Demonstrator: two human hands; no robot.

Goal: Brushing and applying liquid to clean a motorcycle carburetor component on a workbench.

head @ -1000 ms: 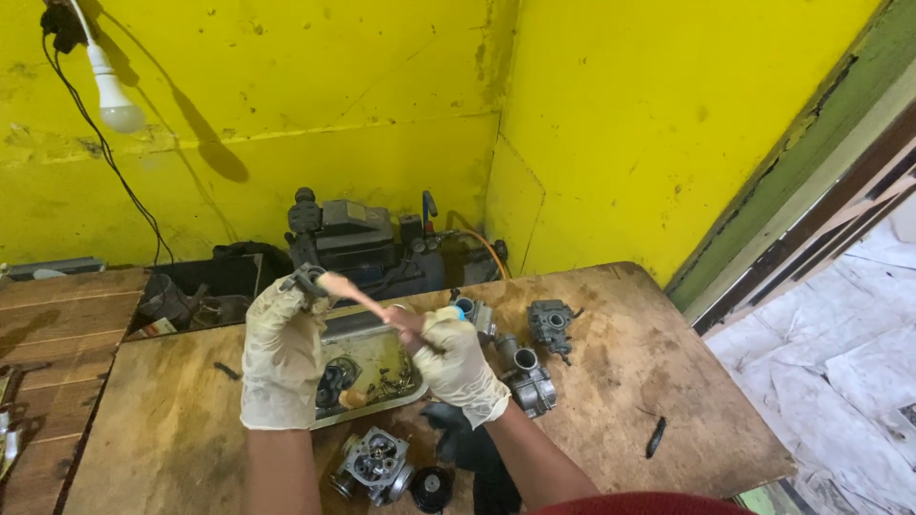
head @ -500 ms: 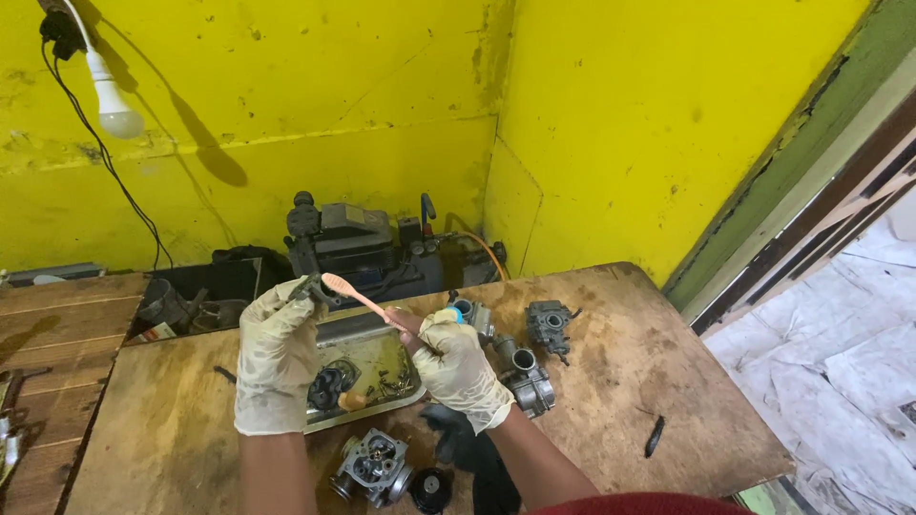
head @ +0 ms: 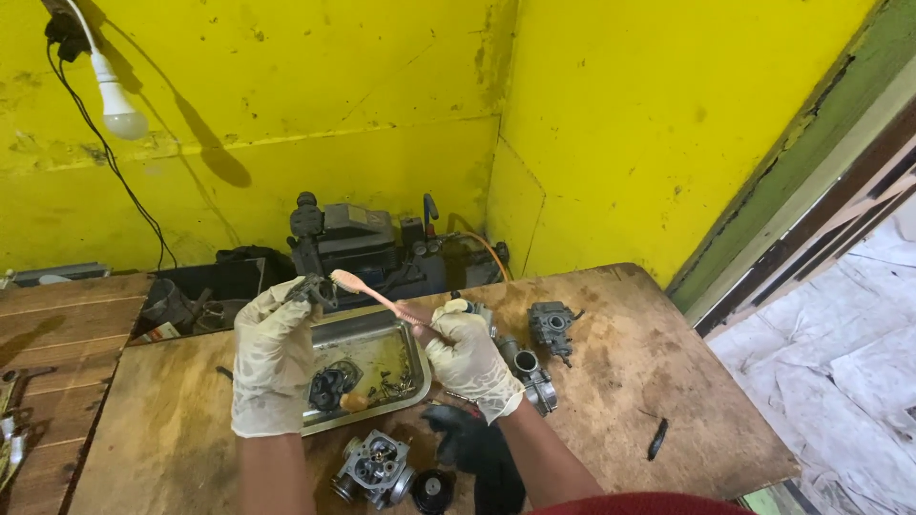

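Gloved hands over a metal tray point(head: 420, 377): left hand point(head: 272, 367) pinches a small part point(head: 310, 289); right hand point(head: 472, 358) grips a toothbrush point(head: 382, 298), bristles angled up-left at it.

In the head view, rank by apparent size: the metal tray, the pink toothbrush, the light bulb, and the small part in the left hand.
1. Metal tray
2. Pink toothbrush
3. Light bulb, though farther away
4. Small part, pinched in the left hand

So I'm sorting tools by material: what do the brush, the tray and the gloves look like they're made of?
The toothbrush in the right hand looks like pink plastic: smooth, uniformly coloured handle. The tray seems to be bare metal, stainless or aluminium, judging by its shiny, reflective rim. The gloves on both hands, left hand included, look like thin pale latex or similar, wrinkled and stained.
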